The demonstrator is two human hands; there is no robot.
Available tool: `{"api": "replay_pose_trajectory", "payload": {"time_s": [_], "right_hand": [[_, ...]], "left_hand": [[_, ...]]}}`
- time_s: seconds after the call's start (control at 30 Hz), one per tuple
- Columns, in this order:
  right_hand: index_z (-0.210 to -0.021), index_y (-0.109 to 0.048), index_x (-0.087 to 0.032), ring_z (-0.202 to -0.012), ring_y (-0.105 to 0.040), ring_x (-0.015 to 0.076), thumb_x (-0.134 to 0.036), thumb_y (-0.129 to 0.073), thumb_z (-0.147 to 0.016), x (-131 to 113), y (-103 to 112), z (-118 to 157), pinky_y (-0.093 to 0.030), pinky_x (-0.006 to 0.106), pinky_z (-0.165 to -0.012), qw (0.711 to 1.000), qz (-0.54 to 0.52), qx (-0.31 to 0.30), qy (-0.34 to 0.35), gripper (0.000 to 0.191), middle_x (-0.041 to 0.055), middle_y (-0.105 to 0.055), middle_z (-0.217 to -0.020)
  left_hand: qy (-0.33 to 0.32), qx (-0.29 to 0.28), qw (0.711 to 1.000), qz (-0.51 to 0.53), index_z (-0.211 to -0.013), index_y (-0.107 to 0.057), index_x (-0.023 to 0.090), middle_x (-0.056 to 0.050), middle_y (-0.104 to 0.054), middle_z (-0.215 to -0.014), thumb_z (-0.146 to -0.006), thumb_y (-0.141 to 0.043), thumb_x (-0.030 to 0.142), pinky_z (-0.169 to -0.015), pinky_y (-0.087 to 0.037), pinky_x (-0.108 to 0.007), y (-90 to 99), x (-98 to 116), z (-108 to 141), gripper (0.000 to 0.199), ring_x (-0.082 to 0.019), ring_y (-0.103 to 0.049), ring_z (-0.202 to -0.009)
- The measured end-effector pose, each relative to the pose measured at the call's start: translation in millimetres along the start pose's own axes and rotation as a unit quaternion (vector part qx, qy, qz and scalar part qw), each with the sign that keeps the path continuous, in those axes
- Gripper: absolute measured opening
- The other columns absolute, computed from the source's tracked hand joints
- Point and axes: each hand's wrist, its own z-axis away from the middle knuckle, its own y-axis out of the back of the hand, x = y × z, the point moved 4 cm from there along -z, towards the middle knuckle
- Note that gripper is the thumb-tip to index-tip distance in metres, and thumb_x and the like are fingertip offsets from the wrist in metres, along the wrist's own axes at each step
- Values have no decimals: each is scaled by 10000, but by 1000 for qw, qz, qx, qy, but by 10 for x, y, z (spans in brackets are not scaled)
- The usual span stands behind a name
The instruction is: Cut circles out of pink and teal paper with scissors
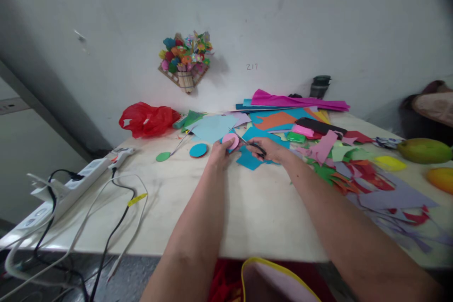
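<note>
My left hand (222,150) pinches a round pink paper disc (230,140) over blue paper, near the middle of the table. My right hand (264,149) is closed on black-handled scissors (257,147), whose blades point left toward the disc's right edge. Some blue paper shows around the disc's rim. To the left of my left hand lies a blue disc (198,150) with an orange edge beneath it, and farther left a green disc (163,156). Blue paper pieces (252,159) lie below the scissors.
Paper scraps (382,196) cover the table's right side, beside a black phone (320,126) and green fruit (424,150). A red plastic bag (148,119) sits at the back left. A power strip (71,188) with cables runs along the left edge.
</note>
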Motion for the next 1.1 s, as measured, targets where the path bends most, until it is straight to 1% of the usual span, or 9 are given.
{"api": "replay_pose_trajectory", "payload": {"time_s": [0.13,0.27,0.43,0.63,0.83,1.0,1.1], "right_hand": [[-861,-590,-185,-339,-399,82,-408,-670,-740,-43,10,55,-264,195,-344,1000,27,-2,-12,267,-55,-510,-442],[-903,-599,-190,-346,-411,84,-405,-663,-760,-48,38,78,-254,197,-349,999,41,0,-18,266,-48,-526,-461],[-965,-611,-177,-353,-424,79,-339,-668,-776,-88,38,125,-230,196,-345,998,67,0,-18,255,-48,-529,-476],[-969,-608,-171,-354,-423,81,-356,-696,-758,-105,35,142,-228,201,-337,997,70,9,-14,294,-52,-522,-471],[-945,-595,-180,-363,-419,82,-376,-711,-740,-72,65,116,-291,201,-362,998,65,6,1,306,-56,-525,-471],[-943,-592,-179,-355,-406,80,-361,-738,-715,-75,76,110,-280,200,-358,998,64,1,10,326,-61,-516,-460],[-972,-594,-174,-345,-394,80,-345,-727,-724,-87,83,124,-275,199,-353,998,65,3,0,329,-55,-526,-457]], "left_hand": [[22,0,999,-38,-829,-663,56,-117,-709,-736,-747,-676,106,-612,-562,-251,33,6,1,97,-168,-678,-625],[24,-10,998,-61,-843,-670,53,-124,-701,-713,-762,-676,119,-539,-527,-228,62,3,-13,104,-156,-656,-581],[24,-12,997,-69,-832,-661,59,-121,-690,-692,-741,-721,138,-521,-506,-221,72,-6,-20,135,-141,-634,-559],[33,-30,997,-67,-808,-647,67,-93,-668,-651,-725,-743,149,-496,-496,-202,52,-41,-24,151,-128,-624,-542],[32,-39,997,-61,-801,-642,66,-91,-668,-655,-721,-741,151,-491,-495,-207,53,-74,-41,153,-125,-618,-535],[38,-44,997,-60,-770,-637,68,-80,-660,-621,-696,-760,147,-467,-483,-206,49,-58,-37,164,-122,-603,-495],[43,-45,996,-61,-769,-642,65,-88,-664,-613,-701,-739,127,-458,-480,-212,55,-50,-35,134,-124,-596,-479]]}}
